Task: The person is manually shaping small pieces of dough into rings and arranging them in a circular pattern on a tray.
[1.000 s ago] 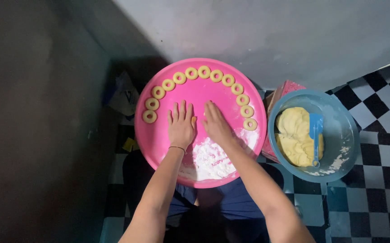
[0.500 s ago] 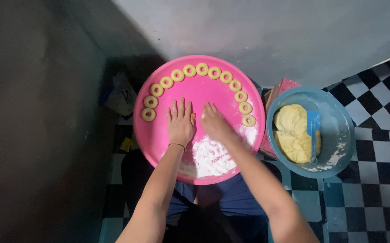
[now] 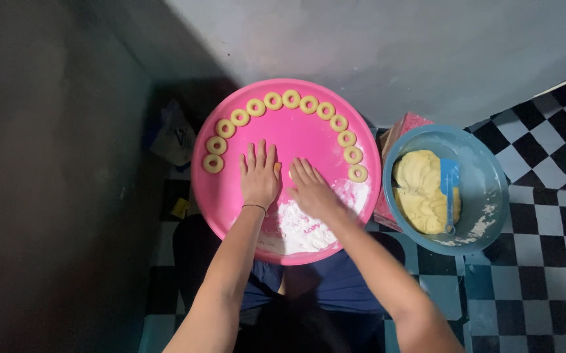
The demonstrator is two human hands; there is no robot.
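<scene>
Floor: black and white squares (image 3: 544, 261), grey wall behind, dark on the left side.
Tray: big round pink tray (image 3: 231, 196), resting on the lap.
Rings: little yellow dough rings (image 3: 290, 99) in a curved row along the far edge of the tray, from left round to right.
Flour: white patch (image 3: 299, 229) on the near part of the tray.
Left hand: left hand (image 3: 259, 175) flat on the tray, palm down, fingers spread a bit, holding nothing to be seen.
Right hand: right hand (image 3: 312, 189) flat too, just beside the left, fingers stretched out and together, nothing gripped that shows.
Change: almost none since a moment ago; both hands in nearly the same spot, pressed down, same count of rings in the row.
Meaning: likely rolling or pressing a bit of dough under the palms; dough there hidden, cannot tell.
Rings and hands: apart, rings farther away than the fingertips, none touched.
Bowl: blue bowl (image 3: 485, 163) just right of the tray, with a lump of yellow dough (image 3: 420, 193) and a blue scraper (image 3: 450, 186) inside.
</scene>
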